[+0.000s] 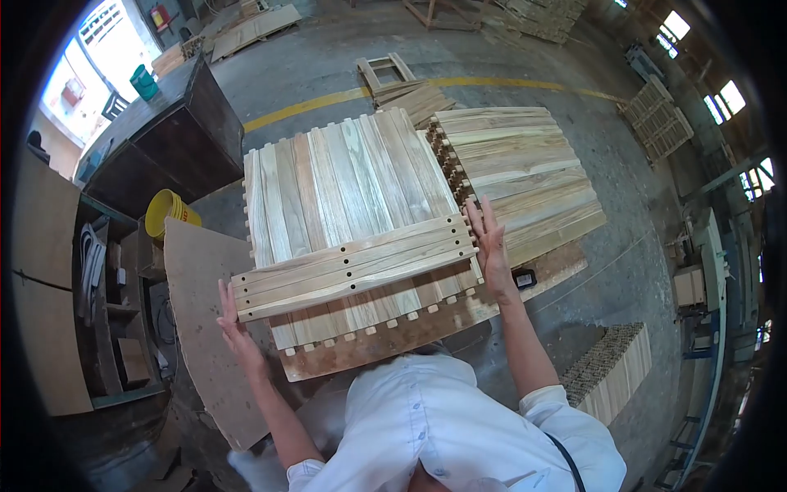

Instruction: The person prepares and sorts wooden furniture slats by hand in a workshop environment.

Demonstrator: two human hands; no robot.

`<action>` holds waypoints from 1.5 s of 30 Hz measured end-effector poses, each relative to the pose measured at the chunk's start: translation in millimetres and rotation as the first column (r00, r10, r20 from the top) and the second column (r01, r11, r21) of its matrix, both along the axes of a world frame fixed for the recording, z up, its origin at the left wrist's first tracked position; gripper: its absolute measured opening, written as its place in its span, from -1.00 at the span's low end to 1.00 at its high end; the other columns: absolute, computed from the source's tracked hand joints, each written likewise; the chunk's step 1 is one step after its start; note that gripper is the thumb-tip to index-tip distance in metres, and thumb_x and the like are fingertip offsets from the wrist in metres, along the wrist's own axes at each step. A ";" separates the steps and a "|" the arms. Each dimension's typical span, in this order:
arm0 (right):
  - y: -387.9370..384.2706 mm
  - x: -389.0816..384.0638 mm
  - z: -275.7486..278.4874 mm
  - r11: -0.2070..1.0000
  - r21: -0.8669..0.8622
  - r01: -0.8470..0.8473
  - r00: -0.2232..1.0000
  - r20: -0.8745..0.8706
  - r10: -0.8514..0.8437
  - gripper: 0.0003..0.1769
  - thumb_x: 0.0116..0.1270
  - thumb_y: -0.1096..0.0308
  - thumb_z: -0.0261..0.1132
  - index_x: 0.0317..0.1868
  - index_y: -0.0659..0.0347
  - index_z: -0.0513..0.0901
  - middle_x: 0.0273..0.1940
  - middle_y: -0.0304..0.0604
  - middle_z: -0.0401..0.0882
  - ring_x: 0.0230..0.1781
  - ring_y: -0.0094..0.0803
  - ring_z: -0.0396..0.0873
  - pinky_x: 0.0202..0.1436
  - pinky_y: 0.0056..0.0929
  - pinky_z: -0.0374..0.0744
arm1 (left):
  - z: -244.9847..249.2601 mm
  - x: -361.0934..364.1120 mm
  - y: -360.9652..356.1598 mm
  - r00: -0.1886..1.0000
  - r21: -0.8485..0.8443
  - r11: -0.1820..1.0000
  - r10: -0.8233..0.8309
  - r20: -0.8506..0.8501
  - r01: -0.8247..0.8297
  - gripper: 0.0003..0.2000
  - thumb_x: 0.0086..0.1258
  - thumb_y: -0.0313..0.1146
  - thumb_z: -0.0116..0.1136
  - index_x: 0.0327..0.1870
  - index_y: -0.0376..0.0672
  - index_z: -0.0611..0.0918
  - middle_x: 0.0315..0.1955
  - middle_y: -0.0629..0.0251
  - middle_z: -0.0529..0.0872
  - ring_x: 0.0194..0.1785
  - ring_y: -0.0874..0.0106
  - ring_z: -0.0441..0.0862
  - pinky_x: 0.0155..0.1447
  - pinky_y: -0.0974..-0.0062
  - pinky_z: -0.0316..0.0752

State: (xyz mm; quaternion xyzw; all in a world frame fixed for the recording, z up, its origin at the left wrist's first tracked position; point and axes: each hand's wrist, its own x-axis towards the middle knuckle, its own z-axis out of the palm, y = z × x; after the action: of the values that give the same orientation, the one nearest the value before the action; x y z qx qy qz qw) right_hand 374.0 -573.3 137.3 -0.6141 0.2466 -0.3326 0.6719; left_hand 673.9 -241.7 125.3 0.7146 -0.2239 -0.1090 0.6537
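Note:
A bundle of several drilled wooden slats point(354, 266) lies crosswise on a stack of slatted wooden panels point(344, 180). My left hand point(233, 324) presses flat against the bundle's left end. At the bundle's right end, my right hand point(489, 246) is pressed with fingers straight. Both hands squeeze the slats between them from the ends. A brown board point(385, 340) lies under the stack, nearest me.
A second stack of wooden panels point(525, 176) sits to the right, touching the first. A dark cabinet point(164, 139), a yellow bucket point(166, 211) and a plywood sheet point(201, 320) stand at left. More slats point(611, 369) are stacked at lower right. Concrete floor with a yellow line lies beyond.

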 end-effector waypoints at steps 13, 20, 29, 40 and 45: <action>2.6 -0.2 -9.2 0.994 -0.081 0.078 0.997 0.008 -0.078 0.05 0.58 -0.40 -0.25 0.66 0.34 -0.22 0.65 0.11 0.01 0.68 -0.16 -0.03 0.67 -0.26 -0.05 | -5.6 -5.4 7.3 1.000 -0.002 1.000 0.006 -0.025 -0.006 -0.26 0.68 0.22 -0.50 0.58 -0.20 0.31 0.62 0.16 0.18 0.66 0.19 0.08 0.70 0.13 -0.07; 3.3 -1.0 -1.7 0.989 -0.080 0.122 0.991 0.057 -0.118 0.04 0.55 -0.42 -0.20 0.68 0.23 -0.21 0.65 0.21 -0.06 0.67 -0.08 -0.02 0.68 -0.19 0.01 | 74.3 -8.2 -34.8 0.669 0.619 0.785 -0.469 0.576 0.018 -0.17 0.33 0.26 0.23 0.43 -0.27 0.48 0.49 -0.05 0.36 0.58 0.04 0.24 0.64 -0.04 0.01; 14.0 -15.8 5.3 0.959 -0.135 0.251 0.967 -0.013 -0.255 0.03 0.56 -0.42 -0.18 0.67 0.27 -0.10 0.60 0.27 0.08 0.63 -0.03 0.11 0.66 -0.15 0.06 | 73.4 -37.1 -120.7 0.341 0.730 0.605 -0.791 0.508 0.318 -0.12 0.22 0.19 0.40 0.49 -0.13 0.37 0.09 0.02 0.50 0.17 0.04 0.49 0.33 0.06 0.39; 9.6 -14.0 -5.4 0.933 -0.155 0.325 0.940 -0.050 -0.336 -0.04 0.61 -0.31 -0.12 0.64 0.36 -0.03 0.56 0.30 0.14 0.61 -0.01 0.14 0.65 -0.16 0.08 | 146.5 -5.9 -90.6 0.675 0.522 0.825 -0.512 0.531 0.214 -0.26 0.26 -0.14 0.44 0.42 -0.34 0.48 -0.01 -0.04 0.55 0.10 0.13 0.57 0.21 0.23 0.48; 17.3 6.0 20.1 0.883 -0.387 0.264 0.916 -0.185 -0.355 -0.13 0.64 -0.15 -0.02 0.61 0.42 0.06 0.56 0.25 0.17 0.62 -0.05 0.14 0.64 -0.19 0.10 | 134.6 58.2 -61.8 0.993 0.144 0.986 -0.098 0.073 0.087 -0.32 0.45 -0.11 0.34 0.44 -0.41 0.45 -0.04 0.26 0.74 0.01 0.53 0.62 0.19 0.48 0.51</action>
State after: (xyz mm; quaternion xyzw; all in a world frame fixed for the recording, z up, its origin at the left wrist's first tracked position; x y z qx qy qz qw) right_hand 379.9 -556.0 157.5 -0.7143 0.3609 -0.3949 0.4512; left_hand 732.1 -303.5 259.9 0.7515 -0.2745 -0.1262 0.5864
